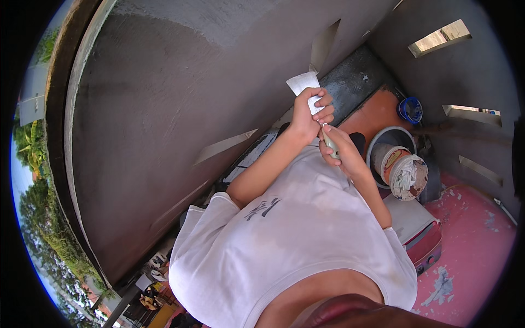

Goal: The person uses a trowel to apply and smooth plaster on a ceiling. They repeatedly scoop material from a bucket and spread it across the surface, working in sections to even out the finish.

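Note:
Both my hands meet in front of my chest. My left hand (310, 115) is closed around a white flat piece (304, 82) that flares out beyond the fingers; whether it is paper or cloth I cannot tell. Just below, my right hand (344, 146) grips a pale green handle (330, 143) with a hole near its end, like a putty knife's. A narrow neck runs from the handle up to my left fist. The tool's far end is hidden by the left hand and the white piece.
A grey plastered wall (164, 98) with slanted slots rises at the left. To the right stand a grey tub (391, 133), a stained white bucket (409, 177) and a blue pail (410, 110). A peeling pink surface (470, 235) lies at lower right, beside a red-and-grey appliance (426, 246).

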